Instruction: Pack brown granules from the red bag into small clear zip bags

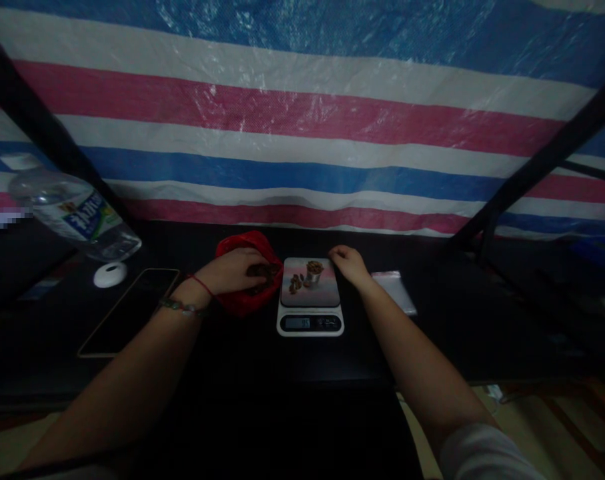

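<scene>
My left hand point(235, 269) reaches into a red plastic bag point(239, 303), its fingers curled down on dark brown nut-like pieces point(265, 273); the fingertips are partly hidden among them. To the right of the bag stands a white kitchen scale point(309, 300) with a lit display. On its platform is a small metal cup point(314, 275) heaped with similar brown pieces, and several loose pieces point(295, 283) lie left of the cup. Beside the platform's upper right corner, my right hand point(349, 262) rests with fingers bent together; I see nothing in it.
A clear flat plastic packet point(395, 291) lies right of my right forearm. At left are a smartphone point(129, 313), a white oval case point(110, 274) and a large plastic bottle point(77, 210). Black frame bars slant at both sides; a striped tarp point(302, 120) hangs behind the black table.
</scene>
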